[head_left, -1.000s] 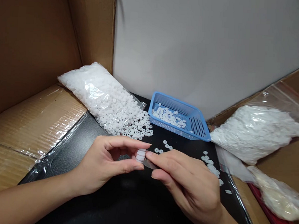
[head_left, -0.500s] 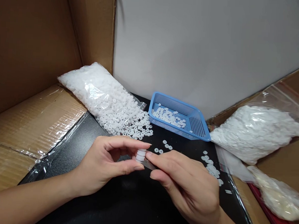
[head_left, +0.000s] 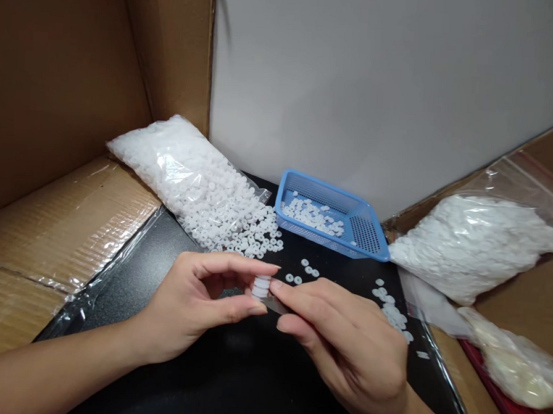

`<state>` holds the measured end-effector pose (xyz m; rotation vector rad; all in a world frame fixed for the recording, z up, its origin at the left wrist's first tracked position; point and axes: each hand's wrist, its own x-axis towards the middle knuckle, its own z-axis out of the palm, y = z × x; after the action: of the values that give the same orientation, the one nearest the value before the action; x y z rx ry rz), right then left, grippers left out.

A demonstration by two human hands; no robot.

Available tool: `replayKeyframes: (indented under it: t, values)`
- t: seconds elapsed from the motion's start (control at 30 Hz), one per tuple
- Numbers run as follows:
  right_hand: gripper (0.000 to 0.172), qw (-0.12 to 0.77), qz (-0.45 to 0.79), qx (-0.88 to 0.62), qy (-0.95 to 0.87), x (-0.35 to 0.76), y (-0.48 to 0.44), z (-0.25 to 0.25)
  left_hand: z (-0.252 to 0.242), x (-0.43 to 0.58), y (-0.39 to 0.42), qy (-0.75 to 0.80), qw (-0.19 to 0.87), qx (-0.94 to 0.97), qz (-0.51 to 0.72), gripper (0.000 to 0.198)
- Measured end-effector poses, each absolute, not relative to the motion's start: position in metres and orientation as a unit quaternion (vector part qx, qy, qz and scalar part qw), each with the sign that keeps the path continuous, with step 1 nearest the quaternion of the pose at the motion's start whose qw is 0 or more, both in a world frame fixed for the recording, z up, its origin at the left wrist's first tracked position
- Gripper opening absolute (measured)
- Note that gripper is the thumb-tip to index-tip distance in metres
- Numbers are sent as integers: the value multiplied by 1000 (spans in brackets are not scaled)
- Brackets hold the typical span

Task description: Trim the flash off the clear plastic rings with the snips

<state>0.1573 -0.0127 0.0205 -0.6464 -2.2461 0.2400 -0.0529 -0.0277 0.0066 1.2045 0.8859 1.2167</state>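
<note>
My left hand (head_left: 197, 305) pinches a short stack of white plastic rings (head_left: 261, 286) between thumb and forefinger, above the black table top (head_left: 230, 377). My right hand (head_left: 343, 346) meets it from the right, its fingertips pressed against the stack and closed on a thin clear piece (head_left: 276, 304) under it. Loose white rings (head_left: 303, 271) lie just behind the hands. A blue mesh basket (head_left: 372, 233) further back holds several more rings.
An open clear bag of white rings (head_left: 199, 181) spills onto the table at the back left. Two more filled bags (head_left: 469, 245) lie on the right, over a cardboard box (head_left: 545, 295). Cardboard flaps (head_left: 48, 220) stand on the left. A grey wall is behind.
</note>
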Motion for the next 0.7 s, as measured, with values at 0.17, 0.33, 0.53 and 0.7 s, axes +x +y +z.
replayKeyframes:
  t: [0.17,0.33,0.53,0.7]
  values:
    - [25,391,90,-252,-881,157,-12,21,6,-52,-26,376,572,510,520,30]
    - [23,383,104,-252,-883,157,-12,22,6,-52,-26,369,578,510,519,33]
    - [21,390,112,-245,-880,158,-12,20,8,-51,-25,367,579,509,521,33]
    - [21,403,189,-277,-852,158,-13,22,9,-51,-26,368,588,502,516,32]
